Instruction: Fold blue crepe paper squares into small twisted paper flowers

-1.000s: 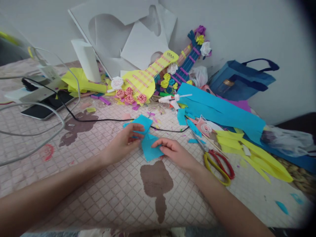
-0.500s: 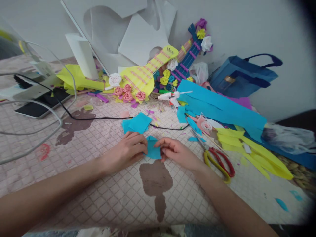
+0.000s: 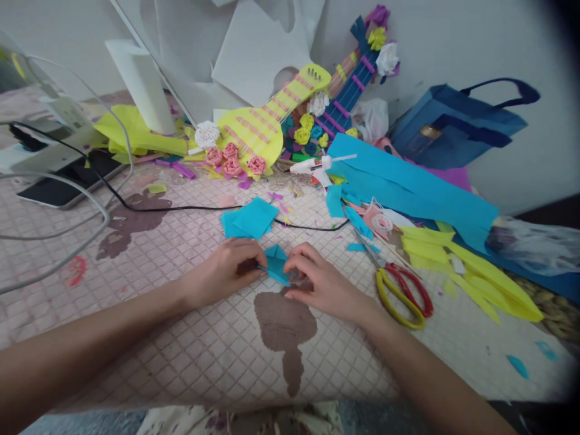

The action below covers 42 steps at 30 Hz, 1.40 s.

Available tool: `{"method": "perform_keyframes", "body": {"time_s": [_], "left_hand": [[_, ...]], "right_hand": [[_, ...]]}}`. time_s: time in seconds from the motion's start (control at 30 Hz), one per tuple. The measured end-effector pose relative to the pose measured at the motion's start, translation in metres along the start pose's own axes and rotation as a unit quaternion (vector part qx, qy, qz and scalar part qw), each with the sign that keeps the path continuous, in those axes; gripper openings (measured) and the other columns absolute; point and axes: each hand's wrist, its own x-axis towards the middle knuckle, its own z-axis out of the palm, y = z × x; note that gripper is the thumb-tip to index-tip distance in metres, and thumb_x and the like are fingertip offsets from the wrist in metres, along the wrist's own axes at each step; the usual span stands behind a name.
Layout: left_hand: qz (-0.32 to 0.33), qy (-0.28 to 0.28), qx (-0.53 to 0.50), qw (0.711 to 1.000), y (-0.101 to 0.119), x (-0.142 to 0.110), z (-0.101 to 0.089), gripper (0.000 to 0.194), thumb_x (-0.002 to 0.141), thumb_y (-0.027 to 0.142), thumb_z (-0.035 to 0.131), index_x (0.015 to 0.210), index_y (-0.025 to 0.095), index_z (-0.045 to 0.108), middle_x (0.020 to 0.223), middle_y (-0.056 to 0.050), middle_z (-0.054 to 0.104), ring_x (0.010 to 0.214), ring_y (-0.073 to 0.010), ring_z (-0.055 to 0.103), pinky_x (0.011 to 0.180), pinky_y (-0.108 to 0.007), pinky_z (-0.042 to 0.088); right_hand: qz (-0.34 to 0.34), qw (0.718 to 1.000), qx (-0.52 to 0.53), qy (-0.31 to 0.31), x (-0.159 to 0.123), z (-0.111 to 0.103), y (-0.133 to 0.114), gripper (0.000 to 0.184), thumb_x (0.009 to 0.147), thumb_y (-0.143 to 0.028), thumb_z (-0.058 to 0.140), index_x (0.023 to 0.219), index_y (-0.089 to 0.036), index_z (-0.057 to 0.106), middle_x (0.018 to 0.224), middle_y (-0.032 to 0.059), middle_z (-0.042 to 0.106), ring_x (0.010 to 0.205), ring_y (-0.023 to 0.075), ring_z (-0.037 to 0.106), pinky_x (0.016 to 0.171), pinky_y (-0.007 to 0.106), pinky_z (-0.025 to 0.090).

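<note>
A small piece of blue paper (image 3: 275, 263), partly folded with its near edge raised, lies between my two hands on the table. My left hand (image 3: 230, 270) pinches its left edge between thumb and fingers. At the right edge, my right hand (image 3: 319, 279) has its fingers curved, with the thumb apart from them. Its fingertips are at the paper or just beside it; whether they touch is hard to see. Just behind my left hand lie several overlapping blue paper squares (image 3: 256, 217).
Scissors (image 3: 403, 296) lie right of my right hand, near yellow paper strips (image 3: 489, 281). Behind are a glue gun (image 3: 312, 168), long blue paper (image 3: 408, 187) and a yellow paper guitar (image 3: 258, 134). A black cable (image 3: 194, 209) crosses the quilted cloth (image 3: 203, 356).
Both hands have drawn in around one blue piece, which has turned and been folded smaller. My left hand has left the stack of squares. The view has tilted down slightly.
</note>
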Motion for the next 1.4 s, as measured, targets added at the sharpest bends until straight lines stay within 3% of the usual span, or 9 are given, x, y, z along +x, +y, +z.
{"method": "perform_keyframes", "body": {"time_s": [0.1,0.23,0.53,0.7,1.07,1.23,1.4], "left_hand": [[0.013,-0.042,-0.004,0.999,-0.002,0.001,-0.006,0.007,0.083,0.016,0.055,0.084,0.018,0.061,0.087,-0.004,0.064,0.085,-0.0176,0.059,0.077,-0.029,0.043],[0.032,-0.096,-0.042,0.994,-0.007,0.003,-0.015,0.008,0.083,0.015,0.056,0.085,0.018,0.063,0.093,-0.005,0.065,0.088,-0.0175,0.060,0.077,-0.028,0.046],[0.080,-0.074,-0.050,0.993,-0.004,0.003,-0.014,0.013,0.088,0.015,0.053,0.083,0.017,0.065,0.091,-0.006,0.066,0.087,-0.0152,0.060,0.080,-0.027,0.046],[0.088,-0.092,-0.047,0.991,-0.003,0.005,-0.016,0.014,0.089,0.014,0.052,0.084,0.016,0.066,0.094,-0.007,0.066,0.088,-0.0150,0.059,0.080,-0.027,0.046],[0.040,-0.059,-0.025,0.997,-0.006,0.004,-0.003,0.009,0.086,0.016,0.058,0.079,0.016,0.064,0.087,-0.004,0.062,0.084,-0.0149,0.057,0.079,-0.027,0.044],[0.032,-0.067,-0.045,0.996,-0.004,0.005,-0.007,0.009,0.087,0.017,0.055,0.085,0.015,0.063,0.086,-0.004,0.061,0.081,-0.0147,0.057,0.076,-0.026,0.044],[0.033,-0.058,-0.042,0.997,-0.003,0.006,-0.004,0.012,0.087,0.014,0.053,0.078,0.015,0.061,0.082,-0.003,0.059,0.078,-0.0140,0.056,0.072,-0.025,0.042]], "right_hand": [[-0.009,1.000,-0.001,0.008,0.001,0.001,0.003,0.007,0.086,-0.015,0.054,0.089,-0.022,0.054,0.099,0.0035,0.048,0.084,0.0138,0.052,0.072,0.028,0.043],[-0.011,1.000,0.002,0.017,0.003,0.002,0.005,0.006,0.086,-0.015,0.053,0.085,-0.021,0.055,0.094,0.0028,0.050,0.079,0.0132,0.052,0.069,0.027,0.041],[0.009,1.000,0.007,0.011,0.004,0.002,-0.002,0.009,0.086,-0.012,0.056,0.087,-0.020,0.060,0.091,0.0012,0.053,0.080,0.0113,0.053,0.071,0.024,0.041],[0.017,1.000,-0.002,0.007,0.004,0.001,-0.007,0.010,0.086,-0.011,0.055,0.084,-0.019,0.060,0.089,0.0009,0.053,0.078,0.0111,0.052,0.069,0.024,0.040],[0.030,0.997,-0.048,0.053,0.006,0.016,-0.011,0.007,0.085,-0.013,0.054,0.082,-0.019,0.057,0.087,0.0014,0.053,0.083,0.0131,0.052,0.072,0.025,0.040],[0.031,0.996,-0.055,0.062,0.005,0.019,-0.012,0.007,0.085,-0.013,0.053,0.082,-0.019,0.055,0.088,0.0019,0.053,0.083,0.0137,0.052,0.072,0.026,0.041],[0.042,0.994,-0.071,0.074,0.007,0.022,-0.012,0.006,0.084,-0.014,0.055,0.080,-0.019,0.055,0.087,0.0015,0.052,0.082,0.0138,0.052,0.070,0.026,0.040]]}}
